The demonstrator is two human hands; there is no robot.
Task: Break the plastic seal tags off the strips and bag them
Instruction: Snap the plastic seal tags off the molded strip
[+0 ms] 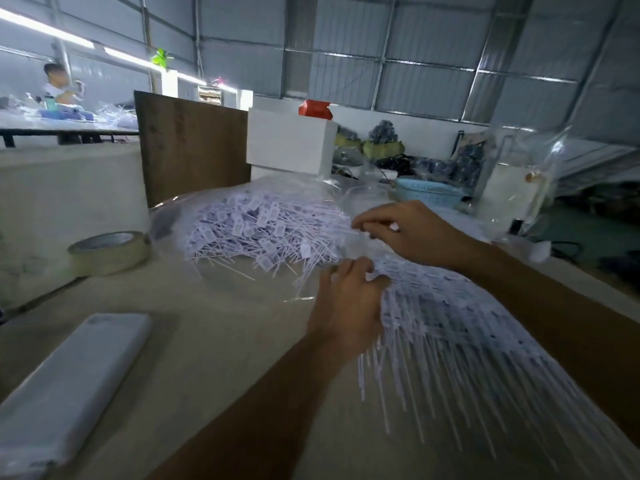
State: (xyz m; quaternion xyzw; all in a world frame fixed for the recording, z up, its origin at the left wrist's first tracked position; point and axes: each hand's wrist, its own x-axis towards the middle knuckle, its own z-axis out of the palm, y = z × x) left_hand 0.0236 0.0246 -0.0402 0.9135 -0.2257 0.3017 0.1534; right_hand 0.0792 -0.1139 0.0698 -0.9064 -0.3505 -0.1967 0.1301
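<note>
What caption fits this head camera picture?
Two hands, left and right, grip white plastic seal-tag strips beside a clear bag of loose tags.

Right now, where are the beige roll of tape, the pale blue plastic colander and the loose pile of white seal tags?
Beige roll of tape (109,252): head view, on its outer side wall.
Pale blue plastic colander (427,195): head view, on its perforated side.
Loose pile of white seal tags (256,226): head view, pile's middle.

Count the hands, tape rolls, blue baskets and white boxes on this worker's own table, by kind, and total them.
hands: 2 (left, right)
tape roll: 1
blue basket: 1
white box: 1
Total: 5
</note>
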